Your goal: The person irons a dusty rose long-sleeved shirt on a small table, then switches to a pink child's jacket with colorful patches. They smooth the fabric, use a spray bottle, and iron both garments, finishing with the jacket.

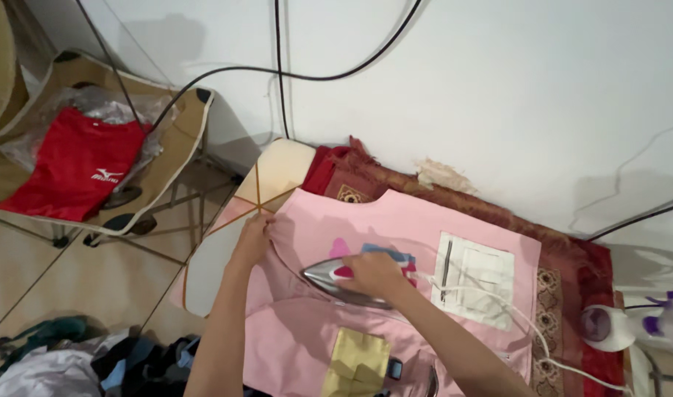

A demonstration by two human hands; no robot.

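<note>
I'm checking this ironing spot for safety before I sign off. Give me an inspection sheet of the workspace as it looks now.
Surface: padded board on the floor over a red patterned rug.
Job's things: pink garment spread flat, white patch on it; iron resting on the garment.
Clutter: heap of clothes at lower left; yellow folded cloth on the garment's near edge.
Grippers: left hand presses the garment's edge; right hand grips the iron.
Cables: iron's white cord trails across the garment; black cables hang on the wall.
Surroundings: folding chair holding a red shirt; white and purple appliance at right.
</note>
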